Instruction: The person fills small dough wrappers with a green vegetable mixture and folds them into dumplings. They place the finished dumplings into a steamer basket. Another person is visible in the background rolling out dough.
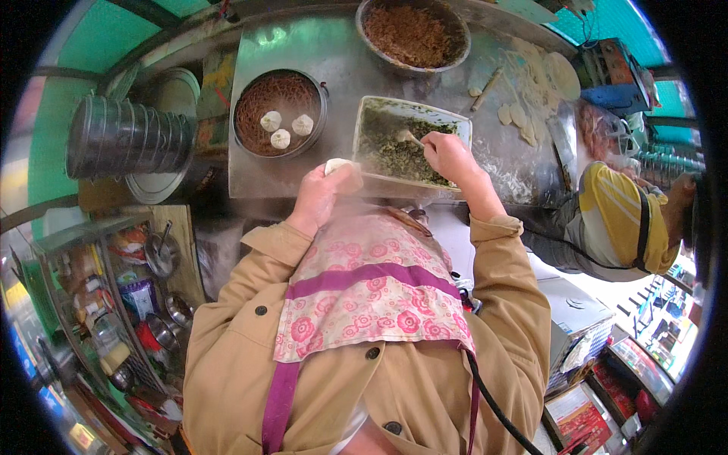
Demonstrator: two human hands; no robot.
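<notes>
In my left hand (319, 192) lies a dough wrapper (336, 165), held just off the table's front edge. My right hand (452, 159) grips a small spoon or spatula (409, 137), its tip at the chopped green filling (392, 149). That filling lies in a white rectangular tray (412, 102). To the left of the tray, a round steamer (324, 108) lined with brown strands holds three pleated buns (280, 139). A metal bowl of brown filling (406, 35) stands at the back of the table.
Flattened dough wrappers (516, 115), a rolling pin (487, 89) and loose flour (503, 173) lie on the steel table (273, 179) at right. Stacked steamers (128, 139) stand at left. A person in a yellow top (620, 219) is close by on the right.
</notes>
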